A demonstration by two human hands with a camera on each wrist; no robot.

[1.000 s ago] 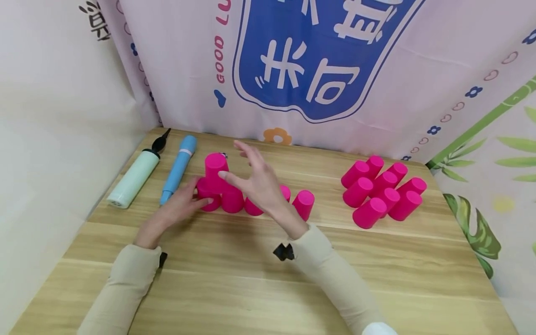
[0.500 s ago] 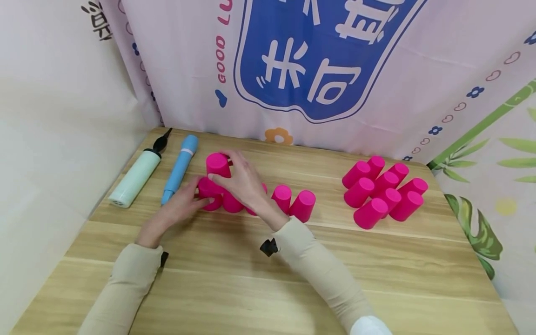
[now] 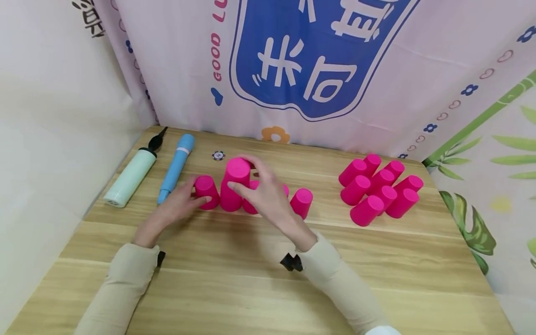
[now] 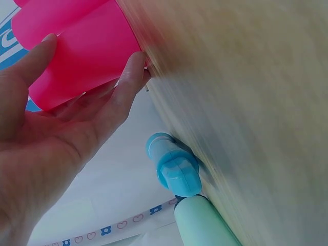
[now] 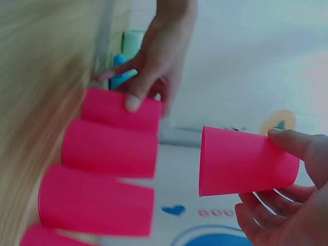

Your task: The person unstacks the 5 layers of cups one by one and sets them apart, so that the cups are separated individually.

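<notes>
On the left half of the wooden table (image 3: pixel 209 298), a row of pink cups (image 5: pixel 110 148) stands upside down, partly hidden by the right hand (image 3: pixel 268 193) in the head view. The left hand (image 3: pixel 180 200) pinches the leftmost cup (image 3: pixel 206 191) between its thumb and fingers. The right hand pinches a lifted cup (image 5: pixel 246 164), thumb on one side and fingers on the other; the right wrist view shows this cup apart from the row. As far as can be judged, the row is already arranged, but the lifted cup is not yet put down. Farther right, a group of cups (image 3: pixel 380 185) remains untouched
</notes>
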